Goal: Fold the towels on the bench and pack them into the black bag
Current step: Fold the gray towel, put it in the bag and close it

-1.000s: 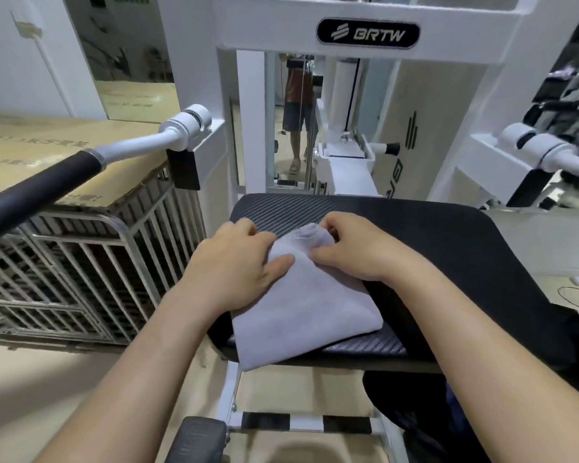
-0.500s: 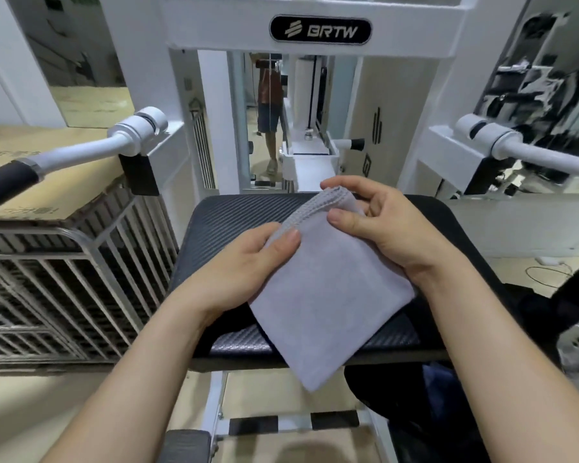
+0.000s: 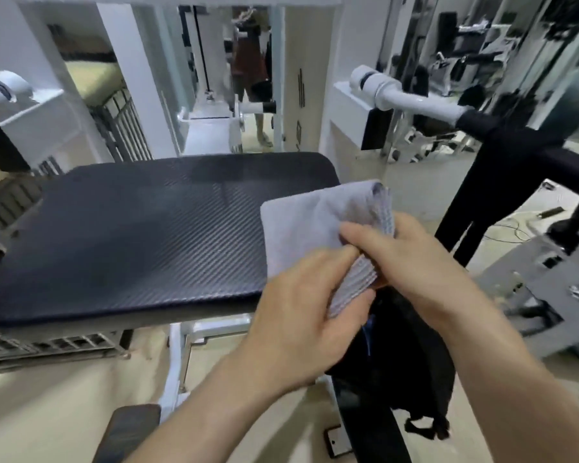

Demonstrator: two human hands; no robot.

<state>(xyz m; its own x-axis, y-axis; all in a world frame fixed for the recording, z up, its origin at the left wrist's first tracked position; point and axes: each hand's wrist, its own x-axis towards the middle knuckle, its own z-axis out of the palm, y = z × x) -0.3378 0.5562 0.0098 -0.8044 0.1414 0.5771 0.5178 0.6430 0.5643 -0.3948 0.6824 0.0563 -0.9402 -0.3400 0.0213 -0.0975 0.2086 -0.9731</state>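
Holding folded grey towel (image 3: pixel 301 225) past right end of bench (image 3: pixel 147 235), partly over its corner, above black bag (image 3: pixel 398 362). Gripped low on layered edge by curled left hand (image 3: pixel 301 315); pinched higher by right hand (image 3: pixel 415 262), thumb pressed on top, fingers behind.

We log the bench (image 3: pixel 141 235) at left-centre. The towel (image 3: pixel 308 222) is off its right edge, held between our left hand (image 3: pixel 301 322), nearer us, and our right hand (image 3: pixel 415 262), to the right. The bag (image 3: pixel 398 362) lies below both hands, right of the bench. A handle bar (image 3: pixel 415 105) stands behind, to the right.
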